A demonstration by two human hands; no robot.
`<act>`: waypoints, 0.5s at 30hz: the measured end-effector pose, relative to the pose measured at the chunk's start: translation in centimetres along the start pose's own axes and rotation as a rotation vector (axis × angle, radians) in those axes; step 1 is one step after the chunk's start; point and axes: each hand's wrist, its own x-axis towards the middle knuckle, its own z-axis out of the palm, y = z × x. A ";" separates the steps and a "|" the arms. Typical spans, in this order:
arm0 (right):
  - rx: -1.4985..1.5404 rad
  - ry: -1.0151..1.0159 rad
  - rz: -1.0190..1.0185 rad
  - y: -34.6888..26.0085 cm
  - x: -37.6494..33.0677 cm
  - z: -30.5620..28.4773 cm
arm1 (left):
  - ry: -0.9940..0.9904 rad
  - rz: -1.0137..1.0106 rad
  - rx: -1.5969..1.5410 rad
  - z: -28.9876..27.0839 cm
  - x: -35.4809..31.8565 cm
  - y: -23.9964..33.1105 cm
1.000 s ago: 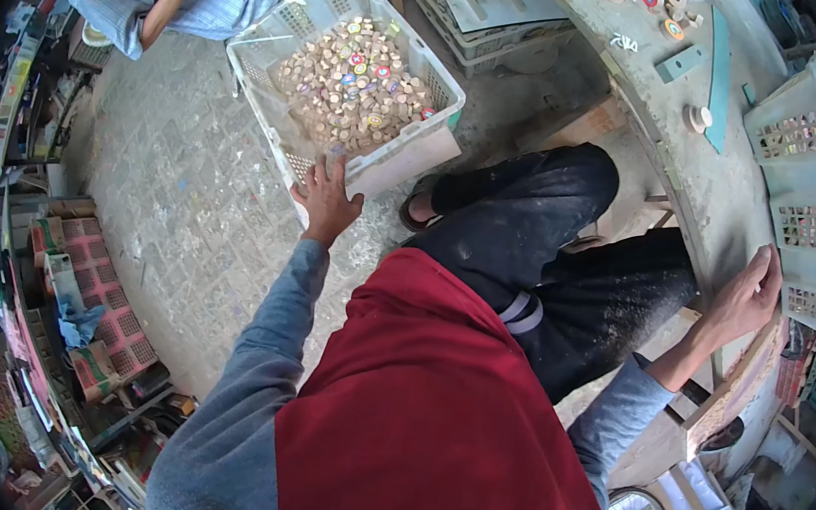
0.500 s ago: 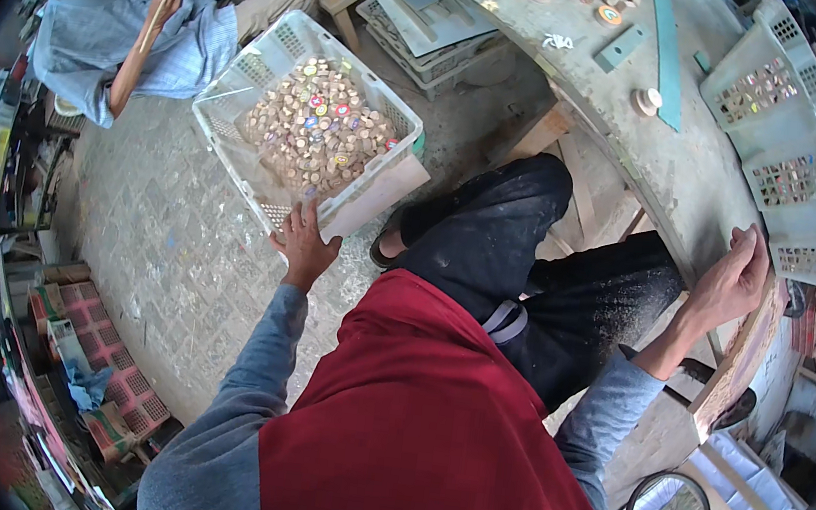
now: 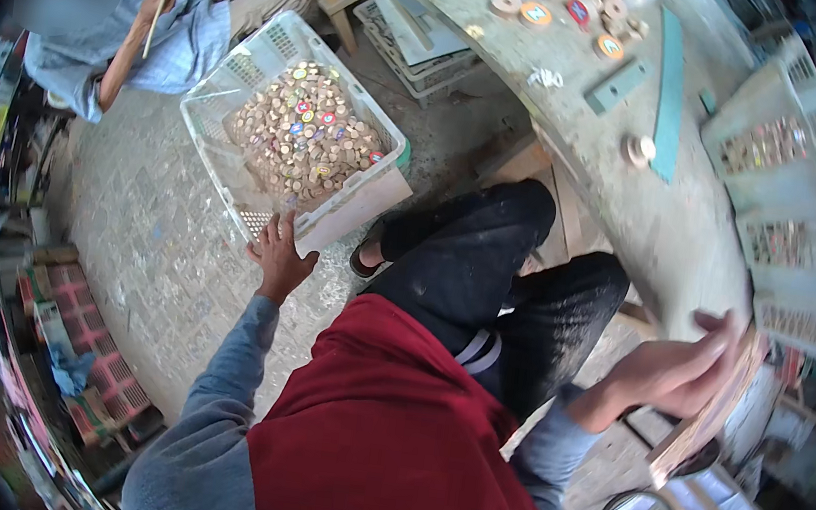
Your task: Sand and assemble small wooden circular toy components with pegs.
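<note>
My left hand [image 3: 282, 259] is open with fingers apart, at the near corner of a white plastic crate [image 3: 332, 229] on the floor. Whether its fingertips touch the rim is hard to tell. A heap of small round wooden pieces [image 3: 304, 148] fills much of the crate, a few with coloured faces. Beside the grey table's [image 3: 582, 144] near right edge is my right hand [image 3: 672, 371], its fingers smeared by motion; what they hold, if anything, I cannot make out.
Coloured round discs [image 3: 536, 13], a teal strip [image 3: 668, 93], a teal block [image 3: 616, 85] and a small wooden spool [image 3: 638, 150] lie on the table. A white basket [image 3: 788, 188] stands at its right. A seated person [image 3: 141, 33] holds a thin stick at far left.
My right hand has moved down and left, nearer to me. My left hand stays by the crate. The whole view has shifted slightly, and my legs have drawn left.
</note>
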 end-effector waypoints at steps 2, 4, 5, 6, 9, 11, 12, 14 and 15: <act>0.404 -0.400 -0.079 -4.0 -1.9 2.4 | -0.020 -0.033 -0.008 -0.7 -0.1 0.5; 0.600 -0.766 -0.262 -5.6 -4.6 6.9 | -0.025 -0.065 -0.011 -1.4 0.1 0.2; 0.691 -0.945 -0.142 -7.1 -6.0 9.7 | -0.017 -0.054 -0.005 -1.1 -0.1 0.0; 0.798 -1.063 -0.144 -6.9 -8.4 12.6 | -0.005 -0.042 0.002 -0.9 -0.1 0.1; 0.819 -1.288 -0.053 -6.2 -12.8 18.8 | -0.021 -0.070 -0.018 -1.1 -0.2 1.1; 0.835 -1.338 -0.015 -6.0 -14.8 21.5 | -0.031 -0.105 -0.045 -1.0 -0.7 1.4; 0.781 -1.367 0.024 -5.8 -15.4 22.7 | -0.039 -0.126 -0.046 -1.2 -0.9 1.3; 0.738 -1.417 0.046 -5.7 -16.2 24.8 | -0.048 -0.141 -0.063 -1.5 -1.0 1.4; 0.703 -1.461 0.158 -5.6 -16.6 25.2 | -0.067 -0.156 -0.066 -1.6 -1.4 1.1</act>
